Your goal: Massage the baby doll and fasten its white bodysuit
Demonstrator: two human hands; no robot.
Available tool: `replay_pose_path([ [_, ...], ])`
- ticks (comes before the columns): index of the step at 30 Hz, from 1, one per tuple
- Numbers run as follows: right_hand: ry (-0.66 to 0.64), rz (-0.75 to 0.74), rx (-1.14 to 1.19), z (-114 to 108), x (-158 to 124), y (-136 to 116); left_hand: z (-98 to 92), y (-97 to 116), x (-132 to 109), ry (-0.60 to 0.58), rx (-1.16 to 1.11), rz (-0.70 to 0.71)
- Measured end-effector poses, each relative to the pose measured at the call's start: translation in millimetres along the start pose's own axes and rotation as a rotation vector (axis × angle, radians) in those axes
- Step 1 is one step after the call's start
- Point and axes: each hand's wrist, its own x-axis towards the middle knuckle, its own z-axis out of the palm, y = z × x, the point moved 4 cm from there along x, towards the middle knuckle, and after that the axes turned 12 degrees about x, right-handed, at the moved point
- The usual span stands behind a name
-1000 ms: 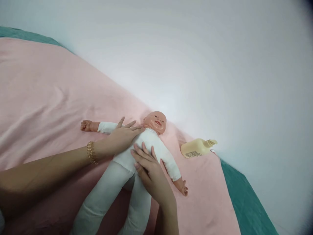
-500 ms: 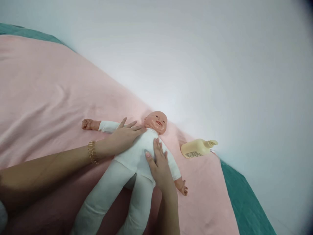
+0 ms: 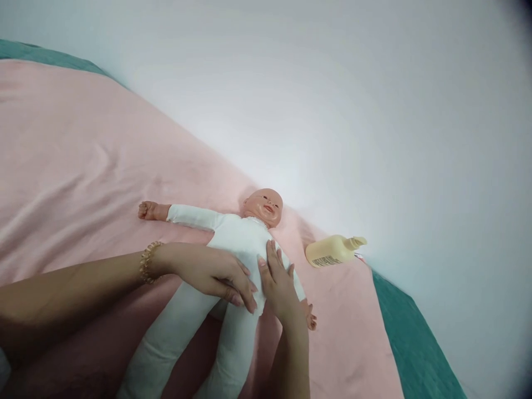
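Observation:
A baby doll with a white cloth body lies on its back, its arms spread to the sides. Over its lower belly and hip is my left hand, fingers loosely bent and pointing right, grasping nothing. A coiled golden band circles that wrist. My right hand rests against the side of the doll's torso, fingers stretched toward its shoulder, and covers part of the doll's arm. The doll's feet are out of the picture.
A pale yellow pump bottle stands by the doll's head, near the white wall. Beneath everything spreads a wrinkled pink sheet. Green fabric shows past its edges at right and far left.
My left hand has moved from the doll's chest and shoulder down to its lower belly, its fingers now more bent. My right hand has shifted slightly and stays on the doll's side.

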Motion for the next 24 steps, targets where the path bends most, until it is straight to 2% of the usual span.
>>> replay_pose_path([
  [3,-0.041,0.032,-0.042,-0.3,-0.7,-2.1,11.9,-5.9,0.9,-0.235,-0.286,0.069],
  [4,-0.051,0.038,-0.044,-0.7,-0.8,-2.4,12.8,-9.1,1.6,-0.243,-0.302,0.039],
  [7,-0.052,0.043,-0.016,-2.6,-0.9,-2.1,11.9,-16.3,3.1,-0.180,-0.195,-0.049],
  [11,0.073,-0.004,0.102,-10.2,-2.8,-3.6,12.1,-21.5,1.7,-0.090,-0.056,-0.130],
  [14,0.159,-0.028,0.209,-16.7,-7.3,-7.5,17.1,-31.2,-0.5,-0.072,0.045,-0.220],
  [16,0.152,-0.071,0.248,-19.5,-11.2,-12.4,21.0,-38.7,-2.3,-0.075,0.121,-0.276],
  [18,0.041,-0.193,0.269,-19.3,-15.8,-20.8,24.0,-43.6,-4.1,-0.085,0.187,-0.307],
  [21,-0.217,-0.455,0.315,-15.6,-25.7,-35.9,25.6,-47.8,-7.1,-0.120,0.283,-0.367],
  [22,-0.279,-0.510,0.329,-14.6,-28.7,-39.3,25.1,-49.5,-8.4,-0.138,0.313,-0.405],
  [24,-0.356,-0.525,0.311,-12.0,-31.5,-42.2,22.7,-54.0,-12.0,-0.193,0.357,-0.489],
])
